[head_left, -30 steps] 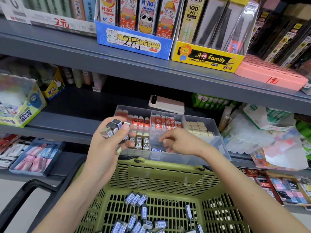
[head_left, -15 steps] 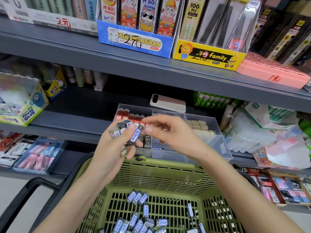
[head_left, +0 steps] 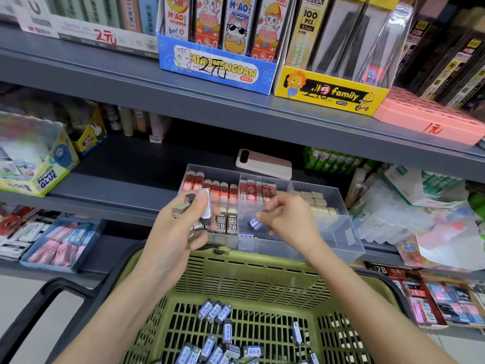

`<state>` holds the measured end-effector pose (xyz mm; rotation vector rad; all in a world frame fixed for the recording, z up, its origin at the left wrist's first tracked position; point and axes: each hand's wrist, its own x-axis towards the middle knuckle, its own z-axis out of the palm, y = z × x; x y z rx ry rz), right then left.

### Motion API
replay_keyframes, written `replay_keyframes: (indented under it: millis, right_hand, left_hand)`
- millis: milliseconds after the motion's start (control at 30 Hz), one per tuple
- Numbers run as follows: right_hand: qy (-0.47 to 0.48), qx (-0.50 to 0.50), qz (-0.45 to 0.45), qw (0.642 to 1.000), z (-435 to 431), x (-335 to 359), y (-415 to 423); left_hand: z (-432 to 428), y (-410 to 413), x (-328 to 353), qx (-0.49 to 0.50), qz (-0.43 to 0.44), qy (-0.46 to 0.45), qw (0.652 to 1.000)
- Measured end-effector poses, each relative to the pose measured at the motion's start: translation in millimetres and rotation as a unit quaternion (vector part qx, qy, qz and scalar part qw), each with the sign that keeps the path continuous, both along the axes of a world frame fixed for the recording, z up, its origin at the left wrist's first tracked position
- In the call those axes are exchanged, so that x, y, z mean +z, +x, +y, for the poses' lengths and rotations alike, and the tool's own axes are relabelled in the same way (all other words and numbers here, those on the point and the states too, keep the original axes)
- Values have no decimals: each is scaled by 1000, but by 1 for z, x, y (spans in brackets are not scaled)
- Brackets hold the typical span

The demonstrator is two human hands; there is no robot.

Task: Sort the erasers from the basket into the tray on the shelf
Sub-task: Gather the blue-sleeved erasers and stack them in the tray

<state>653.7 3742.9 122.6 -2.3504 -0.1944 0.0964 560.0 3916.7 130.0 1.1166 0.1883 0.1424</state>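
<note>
A clear divided tray (head_left: 341,233) stands on the middle shelf, holding red-sleeved erasers (head_left: 220,189) at the back, brown 2B erasers (head_left: 227,224) in front and beige ones (head_left: 316,203) at the right. My left hand (head_left: 178,227) is closed around a bunch of blue-and-grey sleeved erasers (head_left: 206,207) in front of the tray's left part. My right hand (head_left: 287,219) pinches one blue-labelled eraser (head_left: 254,222) over the tray's middle front compartment. Below, the green basket (head_left: 252,277) holds several more blue-sleeved erasers (head_left: 223,337).
A pink phone (head_left: 263,164) lies on the shelf behind the tray. A glue box (head_left: 39,166) stands at the left, clear packets (head_left: 409,214) at the right. Boxes line the upper shelf (head_left: 236,111). The basket's black handle (head_left: 49,298) juts out at the lower left.
My right hand met the left, took one blue eraser from its bunch, and has moved right and down with it over the tray's middle compartment.
</note>
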Motion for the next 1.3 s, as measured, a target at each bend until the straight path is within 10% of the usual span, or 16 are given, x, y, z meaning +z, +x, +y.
replay_keyframes:
  millis: [533, 667, 767, 1167, 1300]
  right_hand:
    - [-263, 94, -12, 960, 15, 3, 3]
    - [72, 106, 25, 991, 16, 24, -17]
    - [297, 135, 193, 925, 20, 38, -40]
    - [543, 17, 290, 788, 21, 44, -38]
    - [371, 22, 169, 913, 3, 42, -14]
  left_hand:
    - [0, -4, 0, -7, 6, 56, 998]
    - [-1, -2, -2, 5, -3, 68, 998]
    - [-1, -2, -4, 5, -15, 73, 997]
    - [-5, -4, -8, 10, -111, 298, 948]
    - [-3, -4, -6, 4, -57, 167, 984]
